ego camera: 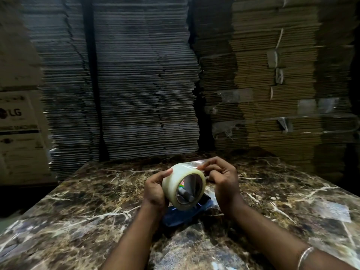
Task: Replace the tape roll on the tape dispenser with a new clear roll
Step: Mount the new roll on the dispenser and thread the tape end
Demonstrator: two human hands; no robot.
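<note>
Gripping a clear roll [175, 184] from its left side, left hand [155, 189] at lower centre of the frame, thumb over the top of the roll, fingers wrapped behind. Pinching the loose tape end [191, 165] just above and right of the roll, right hand [222, 180], fingers curled tight around the strip. Stretched between roll and fingertips, a short glossy length of tape, slightly raised toward the upper right. Held on edge, core facing the camera, with a printed label visible inside the core and a grey post showing through the opening. Lying flat on the table [78, 201] directly beneath the roll, a dark blue dispenser [183, 215], mostly hidden by the roll and wrists; cannot tell whether roll and dispenser touch. Worn on the right wrist at lower right of the frame, a thin metal bangle [305, 257]. Stuck here and there on the brown marble-patterned tabletop, pale patches of clear film. Filling the upper half of the frame, tall stacks of flattened cardboard [148, 84]. Standing at the left edge, a white carton [17, 121] with printing.
</note>
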